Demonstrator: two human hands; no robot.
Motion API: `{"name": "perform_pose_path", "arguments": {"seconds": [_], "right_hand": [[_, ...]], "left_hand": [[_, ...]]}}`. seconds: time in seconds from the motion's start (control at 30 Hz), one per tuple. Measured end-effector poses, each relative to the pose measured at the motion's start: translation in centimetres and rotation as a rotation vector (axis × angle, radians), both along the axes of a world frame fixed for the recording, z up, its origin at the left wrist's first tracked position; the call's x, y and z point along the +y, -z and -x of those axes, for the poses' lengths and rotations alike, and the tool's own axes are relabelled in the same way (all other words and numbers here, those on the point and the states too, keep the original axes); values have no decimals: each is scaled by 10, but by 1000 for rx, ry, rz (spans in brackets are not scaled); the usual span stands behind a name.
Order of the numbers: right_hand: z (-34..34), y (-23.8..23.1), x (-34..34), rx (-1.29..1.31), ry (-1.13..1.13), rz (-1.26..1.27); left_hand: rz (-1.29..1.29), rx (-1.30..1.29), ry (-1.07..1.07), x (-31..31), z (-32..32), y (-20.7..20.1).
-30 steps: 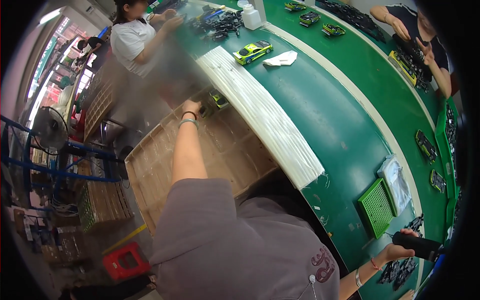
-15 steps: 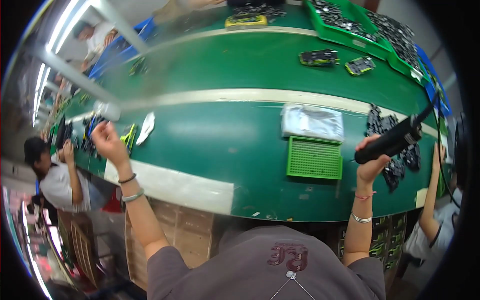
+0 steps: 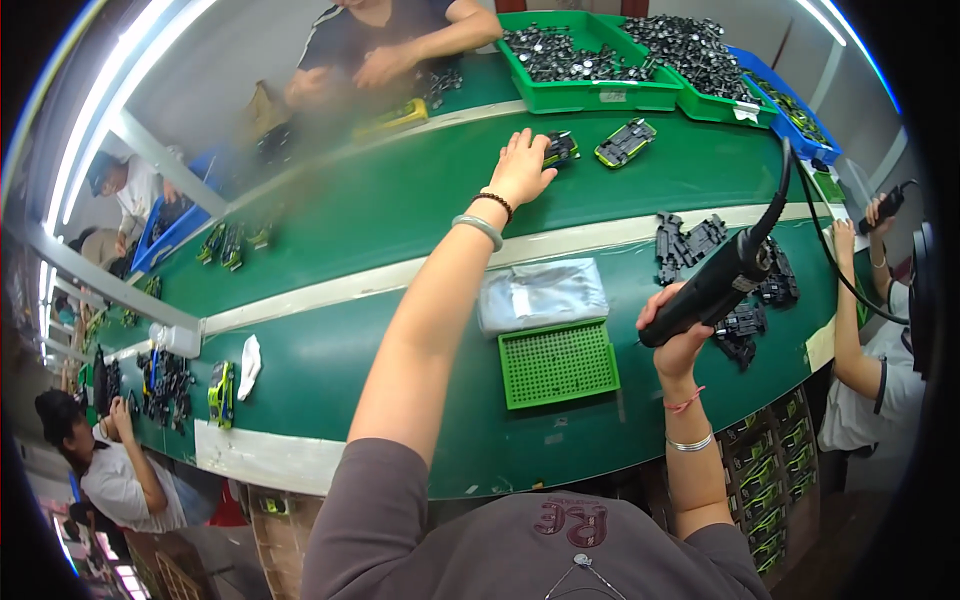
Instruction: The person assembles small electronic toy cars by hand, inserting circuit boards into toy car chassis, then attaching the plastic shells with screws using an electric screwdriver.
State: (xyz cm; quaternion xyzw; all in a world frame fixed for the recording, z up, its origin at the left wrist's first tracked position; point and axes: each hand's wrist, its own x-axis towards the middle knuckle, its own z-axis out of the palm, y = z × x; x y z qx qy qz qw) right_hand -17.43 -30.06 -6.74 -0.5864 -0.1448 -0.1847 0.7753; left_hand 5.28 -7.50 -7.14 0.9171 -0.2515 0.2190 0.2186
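Observation:
My left hand (image 3: 522, 170) is stretched out over the far green surface, its fingers apart at the left end of a black-and-lime toy car chassis (image 3: 563, 148). The hand covers part of that chassis; I cannot tell how firmly it touches. A second, similar chassis (image 3: 625, 143) lies just to the right. In my right hand (image 3: 682, 345) is a black electric screwdriver (image 3: 705, 290), held at a slant with its cable running up and right. Beneath and beyond it, several black chassis parts (image 3: 690, 243) lie on the near table.
A green perforated tray (image 3: 560, 365) stands before a silvery plastic bag (image 3: 545, 292). Green bins (image 3: 600, 95) of small black parts are at the far right. A white cloth (image 3: 249, 367) lies left. Co-workers sit opposite, left and right; the screwdriver cable (image 3: 840, 270) hangs at the right.
My left hand has swung from the left side up and across to the far chassis. The screwdriver stays in my right hand. The whole view has shifted, showing more of the person opposite.

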Motion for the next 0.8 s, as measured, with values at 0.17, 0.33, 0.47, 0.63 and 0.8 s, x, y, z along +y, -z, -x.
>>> {"name": "perform_pose_path", "arguments": {"seconds": [0.17, 0.33, 0.47, 0.63, 0.8], "right_hand": [[1, -3, 0, 53, 10, 43], [-7, 4, -7, 10, -1, -61], [-9, 2, -8, -8, 22, -39], [-7, 2, -9, -40, 23, 36], [-5, 0, -4, -44, 28, 7]], "left_hand": [[-30, 151, -140, -11, -14, 4], [48, 84, 58, 5, 27, -14], [115, 188, 214, 20, 114, -49], [-10, 294, 255, 21, 193, -61], [-69, 222, 186, 14, 210, -45]]}}
